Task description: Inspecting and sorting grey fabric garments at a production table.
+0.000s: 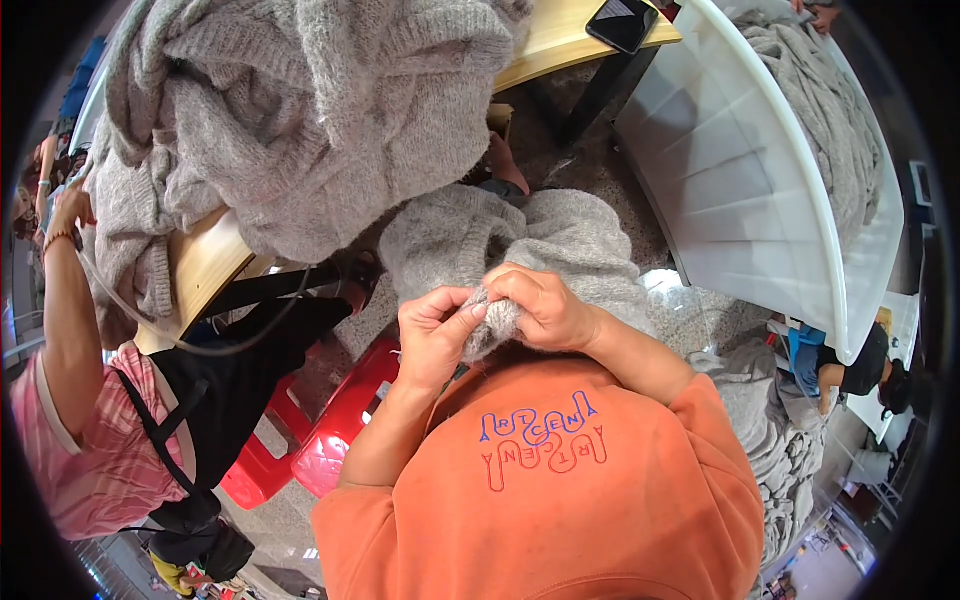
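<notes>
A grey-beige knitted sweater lies spread over my lap, with a bunched part of it raised between my hands. My left hand pinches that knit from the left, thumb pressed along it. From the right, my right hand grips the same fold, its fingers curled in close beside the left thumb. Both hands are closed and nearly touching just in front of my orange top. Whether a needle or other small tool is between the fingertips I cannot make out.
A wooden table at the upper left bears a heap of similar knitwear; a phone lies on its far end. A white bin stands right. Red stools and a person in pink are at left.
</notes>
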The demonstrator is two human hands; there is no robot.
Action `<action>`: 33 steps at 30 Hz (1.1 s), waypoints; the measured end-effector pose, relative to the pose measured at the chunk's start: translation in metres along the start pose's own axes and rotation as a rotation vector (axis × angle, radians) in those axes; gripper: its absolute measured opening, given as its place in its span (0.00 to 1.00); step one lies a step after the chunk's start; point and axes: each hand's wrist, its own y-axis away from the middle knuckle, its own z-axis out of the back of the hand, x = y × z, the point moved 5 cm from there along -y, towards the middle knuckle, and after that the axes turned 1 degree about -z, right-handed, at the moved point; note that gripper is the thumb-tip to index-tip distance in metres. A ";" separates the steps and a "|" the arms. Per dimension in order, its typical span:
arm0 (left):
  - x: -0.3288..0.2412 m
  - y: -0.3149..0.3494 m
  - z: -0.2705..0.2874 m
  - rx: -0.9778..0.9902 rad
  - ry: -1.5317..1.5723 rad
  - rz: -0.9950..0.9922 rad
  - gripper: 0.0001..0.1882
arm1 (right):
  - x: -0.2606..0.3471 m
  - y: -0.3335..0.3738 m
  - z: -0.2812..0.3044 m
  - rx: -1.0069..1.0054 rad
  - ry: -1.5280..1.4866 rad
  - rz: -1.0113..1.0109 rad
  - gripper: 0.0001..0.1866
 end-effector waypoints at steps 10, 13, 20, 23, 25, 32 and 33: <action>-0.011 0.004 0.000 -0.100 -0.438 -0.307 0.06 | -0.006 0.007 -0.003 0.054 0.184 -0.160 0.13; -0.014 0.005 -0.002 -0.109 -0.513 -0.358 0.05 | 0.000 0.008 -0.002 0.022 0.303 -0.075 0.14; -0.023 0.010 -0.011 -0.137 -0.585 -0.543 0.04 | 0.012 0.011 -0.002 -0.077 0.315 -0.056 0.15; -0.030 0.016 -0.018 -0.159 -0.701 -0.800 0.05 | 0.015 0.011 -0.001 -0.087 0.331 -0.023 0.15; -0.031 0.019 -0.020 -0.172 -0.796 -0.881 0.06 | 0.016 0.010 -0.001 -0.066 0.356 0.011 0.15; -0.027 0.013 -0.012 -0.195 -0.667 -0.721 0.06 | 0.018 0.007 -0.003 -0.050 0.446 0.080 0.15; -0.028 0.014 -0.013 -0.213 -0.675 -0.748 0.06 | 0.019 0.005 -0.004 -0.050 0.446 0.099 0.15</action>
